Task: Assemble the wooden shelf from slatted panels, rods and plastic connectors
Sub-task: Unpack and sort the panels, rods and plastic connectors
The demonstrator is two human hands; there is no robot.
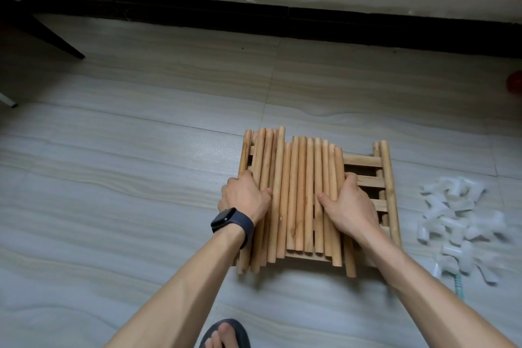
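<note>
Several wooden rods (296,195) lie side by side on top of stacked slatted panels (367,175) on the tiled floor. My left hand (244,195) grips the left side of the rod bundle, fingers curled over its edge. My right hand (348,203) grips the right side, thumb lying across the top of the rods. The panels' slats show only to the right of the bundle. A heap of white plastic connectors (460,223) lies on the floor to the right of the panels.
A black skirting board (282,20) runs along the wall at the back. A dark furniture leg (53,37) stands at the far left. My sandalled foot (226,333) is at the bottom edge. A red object (515,82) sits at the right edge.
</note>
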